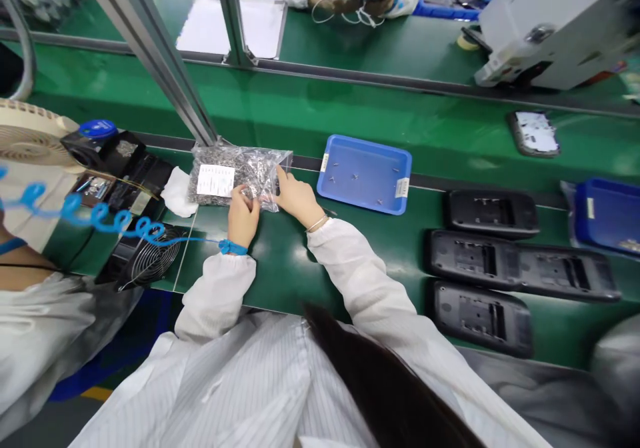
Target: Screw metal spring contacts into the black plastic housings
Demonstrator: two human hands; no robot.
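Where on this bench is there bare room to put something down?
Bare green mat lies between the right sleeve, the blue tray and the black housings. The green strip behind the tray is also free. Crowded: the left side, around the fan and the bag of small metal parts, and the right, with the housings.

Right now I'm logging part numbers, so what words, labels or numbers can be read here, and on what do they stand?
No text can be read for certain.
white label on the clear bag: printed lines, too small to read.
white stickers on the blue tray rim: too blurred to read.
white panel on the dark device: nothing legible.
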